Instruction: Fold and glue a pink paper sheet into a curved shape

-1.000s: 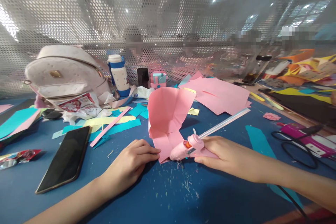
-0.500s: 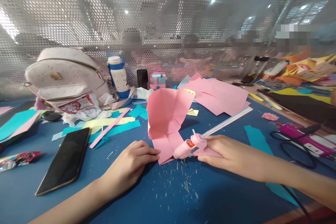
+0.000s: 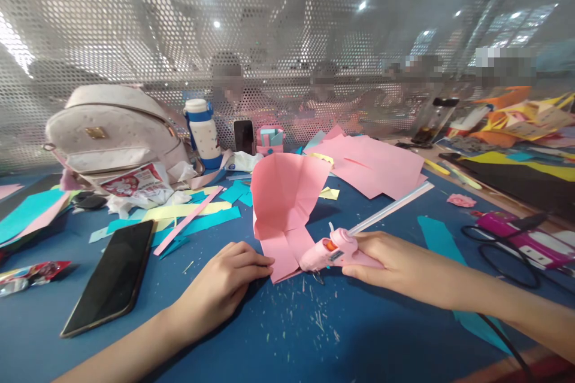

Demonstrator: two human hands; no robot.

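A folded pink paper stands on the blue table, its back part upright and its front flap lying low. My left hand rests on the table with its fingers closed at the left edge of that flap, pinching or pressing it. In my right hand is a pink hot glue gun, with a long clear glue stick jutting from its back. The gun's nozzle points left and meets the right side of the flap. My right fingers wrap round the handle and are partly hidden.
A black phone lies left, near coloured paper strips. Behind stand a pale backpack and a bottle. Pink sheets lie at the back. A magenta power strip with a black cable is at the right.
The glue gun and my right hand have shifted very slightly to the right along the flap's edge. My left hand stays in place.
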